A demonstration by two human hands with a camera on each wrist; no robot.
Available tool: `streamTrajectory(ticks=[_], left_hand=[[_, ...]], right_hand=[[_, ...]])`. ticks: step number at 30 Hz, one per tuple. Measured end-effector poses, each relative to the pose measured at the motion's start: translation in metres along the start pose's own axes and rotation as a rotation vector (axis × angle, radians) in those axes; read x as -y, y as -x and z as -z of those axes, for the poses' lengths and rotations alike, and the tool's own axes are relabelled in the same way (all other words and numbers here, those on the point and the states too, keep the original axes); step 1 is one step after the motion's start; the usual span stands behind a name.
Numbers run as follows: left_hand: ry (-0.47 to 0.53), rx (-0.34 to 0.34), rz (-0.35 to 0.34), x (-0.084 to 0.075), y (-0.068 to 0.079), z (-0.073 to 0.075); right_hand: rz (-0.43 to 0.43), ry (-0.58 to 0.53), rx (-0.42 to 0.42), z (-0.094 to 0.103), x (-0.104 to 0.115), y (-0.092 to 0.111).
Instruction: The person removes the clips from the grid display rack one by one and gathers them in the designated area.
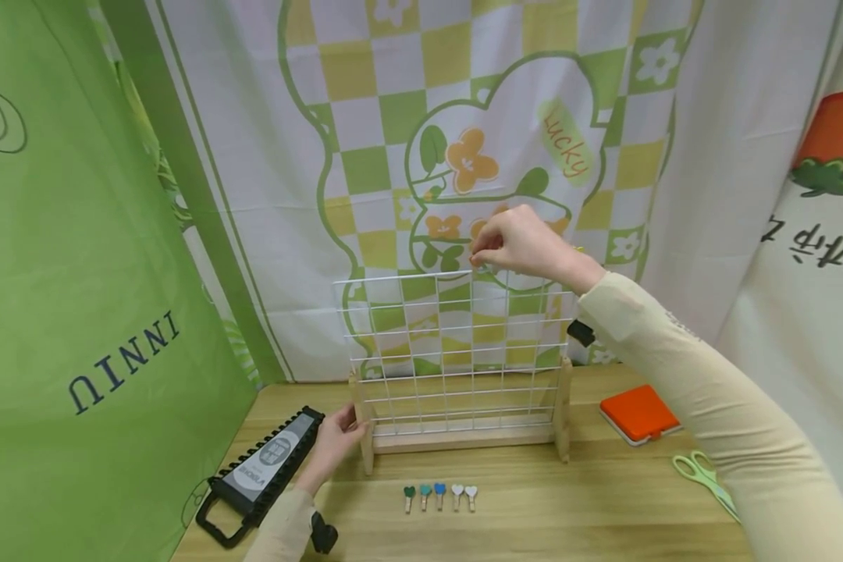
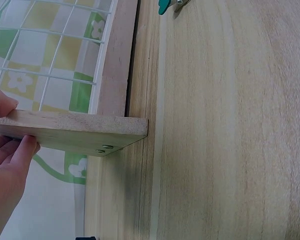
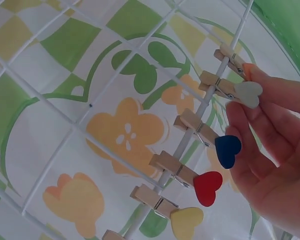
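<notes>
My right hand (image 1: pixel 520 242) is above the wire grid (image 1: pixel 457 343), its thumb and finger pinching a small wooden clothespin with an orange heart (image 3: pixel 248 71). That clothespin's jaws are at the grid's top wire. Beside it on the same wire sit clothespins with a pale grey heart (image 3: pixel 249 95), a blue heart (image 3: pixel 228 151), a red heart (image 3: pixel 208 188) and a yellow heart (image 3: pixel 186 223). Low on the left, my left hand (image 1: pixel 337 441) grips the wooden upright (image 2: pixel 72 127) of the grid's stand, thumb on one face and fingers on the other.
In front of the stand lies a row of several heart clothespins (image 1: pixel 439 496) on the wooden table (image 1: pixel 534 515). A black-and-grey rack-like holder (image 1: pixel 267 468) lies left. An orange case (image 1: pixel 639 414) and green scissors (image 1: pixel 706 478) lie right. Patterned curtains (image 1: pixel 407 117) hang behind.
</notes>
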State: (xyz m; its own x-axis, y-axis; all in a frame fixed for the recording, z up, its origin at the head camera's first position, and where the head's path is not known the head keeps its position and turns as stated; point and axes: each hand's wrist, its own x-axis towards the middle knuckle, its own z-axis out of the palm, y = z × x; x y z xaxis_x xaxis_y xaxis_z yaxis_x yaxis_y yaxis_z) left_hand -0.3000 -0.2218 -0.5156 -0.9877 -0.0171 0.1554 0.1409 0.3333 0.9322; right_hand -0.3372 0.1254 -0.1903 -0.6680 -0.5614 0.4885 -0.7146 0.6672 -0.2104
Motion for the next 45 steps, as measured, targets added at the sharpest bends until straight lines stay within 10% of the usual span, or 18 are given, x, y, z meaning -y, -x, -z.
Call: streamTrajectory(ticks=[9,23,45], left_hand=[[-0.006,0.012,-0.013,-0.022,0.011,0.001],[0.015,0.011,-0.027,0.003,-0.002,0.002],[0.015,0.016,-0.030,0.002,-0.001,0.001]], right_hand=[[0.015,-0.023,-0.101,0.001,0.003,0.003],[0.067,-0.064,-0.183,0.004,0.014,0.042],[-0.001,-0.323,0.227,-0.177,-0.021,0.155]])
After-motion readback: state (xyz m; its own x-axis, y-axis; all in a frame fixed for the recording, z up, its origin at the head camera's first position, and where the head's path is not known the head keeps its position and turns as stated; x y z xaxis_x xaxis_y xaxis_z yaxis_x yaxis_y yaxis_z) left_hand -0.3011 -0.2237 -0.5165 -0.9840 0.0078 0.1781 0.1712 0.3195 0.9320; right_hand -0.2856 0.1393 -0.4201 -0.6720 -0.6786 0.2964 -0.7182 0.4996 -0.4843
